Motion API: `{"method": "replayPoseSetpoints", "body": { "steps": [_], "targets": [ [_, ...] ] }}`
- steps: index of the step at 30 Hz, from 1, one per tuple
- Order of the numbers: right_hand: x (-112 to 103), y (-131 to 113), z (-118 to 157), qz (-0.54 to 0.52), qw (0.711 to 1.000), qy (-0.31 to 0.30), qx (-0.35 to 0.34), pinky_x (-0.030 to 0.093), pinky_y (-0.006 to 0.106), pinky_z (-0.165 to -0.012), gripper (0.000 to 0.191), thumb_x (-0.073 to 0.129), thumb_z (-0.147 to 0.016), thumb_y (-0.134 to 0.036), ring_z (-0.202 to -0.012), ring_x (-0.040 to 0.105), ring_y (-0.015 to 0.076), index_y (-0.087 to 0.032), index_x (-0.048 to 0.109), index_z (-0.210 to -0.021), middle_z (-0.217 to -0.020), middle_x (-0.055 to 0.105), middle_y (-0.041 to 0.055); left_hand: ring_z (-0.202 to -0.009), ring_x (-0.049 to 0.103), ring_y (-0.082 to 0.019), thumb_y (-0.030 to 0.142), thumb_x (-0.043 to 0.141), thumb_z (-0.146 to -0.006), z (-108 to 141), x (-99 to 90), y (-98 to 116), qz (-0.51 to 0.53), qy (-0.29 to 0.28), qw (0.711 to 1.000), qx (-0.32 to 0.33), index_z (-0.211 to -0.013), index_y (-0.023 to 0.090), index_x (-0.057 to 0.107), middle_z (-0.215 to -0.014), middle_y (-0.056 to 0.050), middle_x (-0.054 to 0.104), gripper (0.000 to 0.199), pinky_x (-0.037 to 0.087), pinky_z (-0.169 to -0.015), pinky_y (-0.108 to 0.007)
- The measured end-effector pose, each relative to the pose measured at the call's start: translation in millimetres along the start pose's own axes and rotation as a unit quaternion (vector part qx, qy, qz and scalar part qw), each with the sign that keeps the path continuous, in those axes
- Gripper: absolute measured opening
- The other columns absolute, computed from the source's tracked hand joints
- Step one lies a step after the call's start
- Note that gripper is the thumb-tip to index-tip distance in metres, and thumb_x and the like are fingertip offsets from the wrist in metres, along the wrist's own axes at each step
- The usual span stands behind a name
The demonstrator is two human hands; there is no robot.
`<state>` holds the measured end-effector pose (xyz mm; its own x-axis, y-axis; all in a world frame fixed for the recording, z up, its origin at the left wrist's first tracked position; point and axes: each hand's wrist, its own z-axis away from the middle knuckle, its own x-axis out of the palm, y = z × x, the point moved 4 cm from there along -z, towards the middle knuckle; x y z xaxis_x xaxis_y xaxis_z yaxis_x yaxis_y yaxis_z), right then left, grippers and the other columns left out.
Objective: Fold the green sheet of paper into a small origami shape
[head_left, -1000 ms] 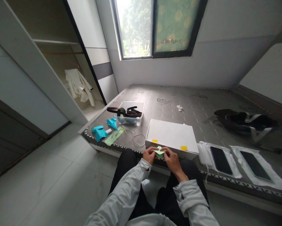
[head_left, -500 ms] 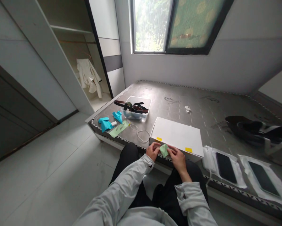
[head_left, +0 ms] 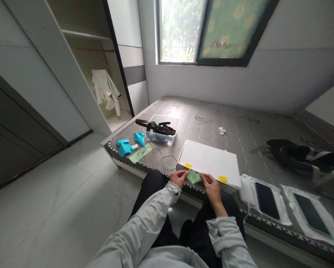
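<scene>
A small folded piece of green paper (head_left: 194,177) is held between my two hands, just in front of the white box (head_left: 210,160). My left hand (head_left: 179,178) pinches its left corner, and my right hand (head_left: 211,185) pinches the right one. The paper is spread wide, with a dip in its top edge and creases down the middle. Two yellow patches (head_left: 223,179) show along the box's near edge.
On the mattress (head_left: 189,108) to the left lie blue folded papers (head_left: 124,147), a green strip (head_left: 141,153), a white cable (head_left: 167,156) and a plastic bin (head_left: 167,138) with belts. Two phones (head_left: 267,201) on white pouches and a black bag (head_left: 298,156) lie right.
My hands have moved slightly apart, pulling the green paper's corners outward. It has gone from a compact diamond to a wider shape with a dipped top.
</scene>
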<state>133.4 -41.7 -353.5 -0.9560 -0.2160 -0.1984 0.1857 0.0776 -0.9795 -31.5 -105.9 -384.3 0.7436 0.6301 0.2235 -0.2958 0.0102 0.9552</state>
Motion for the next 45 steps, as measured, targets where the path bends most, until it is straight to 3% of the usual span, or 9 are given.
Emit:
{"method": "replayPoseSetpoints", "body": {
  "steps": [6, 9, 15, 21, 25, 31, 39, 42, 45],
  "targets": [
    [-9, 7, -3, -0.002, 0.998, 0.057, 0.0, 0.057, 0.039, -0.072, 0.052, 0.06, -0.074, -0.064, -0.074, 0.072, 0.027, -0.016, 0.064, -0.093, -0.078, 0.074, 0.0111, -0.061, 0.07, -0.016, 0.044, 0.073, -0.072, -13, -3.6, -6, 0.053, 0.047, 0.997, -0.026, -0.08, 0.014, 0.065, -0.069, -0.005, 0.072, 0.032, 0.061, -0.062, -0.029],
    [-9, 0, 2, 0.002, 0.997, 0.071, -0.009, 0.055, 0.041, -0.078, 0.047, 0.061, -0.077, -0.057, -0.081, 0.071, 0.0263, -0.017, 0.06, -0.102, -0.09, 0.074, 0.0123, -0.061, 0.07, -0.017, 0.044, 0.074, -0.071, -10, -1.6, -3, 0.065, 0.041, 0.997, -0.016, -0.079, 0.016, 0.06, -0.069, -0.004, 0.072, 0.032, 0.061, -0.063, -0.029],
    [-2, -32, 15, 0.134, 0.971, 0.049, -0.193, 0.045, 0.045, -0.099, 0.042, 0.058, -0.085, -0.047, -0.126, 0.048, 0.0266, -0.023, 0.059, -0.119, -0.139, 0.05, 0.0127, -0.066, 0.071, -0.019, 0.046, 0.076, -0.067, 0, 2.2, 1, 0.046, 0.004, 0.998, 0.031, -0.078, 0.017, 0.059, -0.071, -0.004, 0.072, 0.035, 0.061, -0.063, -0.029],
    [5, -42, 24, 0.268, 0.911, 0.03, -0.311, 0.036, 0.049, -0.101, 0.027, 0.054, -0.09, -0.04, -0.123, 0.047, 0.0278, -0.029, 0.07, -0.109, -0.137, 0.052, 0.0077, -0.065, 0.071, -0.018, 0.039, 0.062, -0.081, 18, 9.6, 14, -0.132, -0.076, 0.972, 0.18, -0.079, 0.019, 0.064, -0.072, -0.004, 0.073, 0.02, 0.058, -0.063, -0.027],
    [4, -40, 23, 0.279, 0.912, 0.04, -0.297, 0.035, 0.046, -0.095, 0.025, 0.053, -0.091, -0.042, -0.109, 0.054, 0.0265, -0.028, 0.074, -0.089, -0.116, 0.064, 0.0069, -0.063, 0.07, -0.016, 0.033, 0.058, -0.084, 25, 12.1, 19, -0.189, -0.096, 0.956, 0.204, -0.08, 0.02, 0.066, -0.069, -0.003, 0.073, 0.016, 0.057, -0.063, -0.026],
    [2, -38, 20, 0.262, 0.93, 0.056, -0.253, 0.035, 0.042, -0.09, 0.03, 0.053, -0.089, -0.046, -0.099, 0.059, 0.0247, -0.024, 0.072, -0.081, -0.101, 0.068, 0.0067, -0.075, 0.072, -0.021, 0.043, 0.063, -0.079, 15, 7.4, 16, -0.041, -0.061, 0.989, 0.127, -0.082, 0.019, 0.06, -0.082, -0.006, 0.074, 0.024, 0.061, -0.065, -0.031],
    [-1, -40, 19, 0.226, 0.938, 0.068, -0.255, 0.039, 0.041, -0.089, 0.028, 0.051, -0.091, -0.043, -0.097, 0.061, 0.0236, -0.023, 0.071, -0.092, -0.099, 0.067, 0.0067, -0.069, 0.071, -0.021, 0.049, 0.072, -0.07, 13, 8.3, 10, -0.004, -0.052, 0.994, 0.091, -0.08, 0.018, 0.061, -0.074, -0.005, 0.071, 0.035, 0.062, -0.064, -0.033],
    [-3, -39, 18, 0.205, 0.944, 0.083, -0.244, 0.038, 0.046, -0.096, 0.03, 0.054, -0.088, -0.046, -0.107, 0.057, 0.026, -0.024, 0.069, -0.101, -0.11, 0.064, 0.0084, -0.066, 0.071, -0.02, 0.05, 0.076, -0.065, 8, 7.2, 4, 0.051, -0.031, 0.997, 0.047, -0.079, 0.017, 0.059, -0.073, -0.005, 0.071, 0.04, 0.061, -0.063, -0.032],
    [-4, -31, 15, 0.134, 0.971, 0.074, -0.185, 0.044, 0.045, -0.093, 0.05, 0.061, -0.081, -0.052, -0.11, 0.057, 0.0267, -0.022, 0.058, -0.122, -0.127, 0.058, 0.0127, -0.062, 0.07, -0.019, 0.051, 0.079, -0.061, 0, 5.5, -3, 0.101, -0.014, 0.995, -0.004, -0.079, 0.017, 0.056, -0.069, -0.003, 0.07, 0.045, 0.061, -0.062, -0.032]
  ]
}}
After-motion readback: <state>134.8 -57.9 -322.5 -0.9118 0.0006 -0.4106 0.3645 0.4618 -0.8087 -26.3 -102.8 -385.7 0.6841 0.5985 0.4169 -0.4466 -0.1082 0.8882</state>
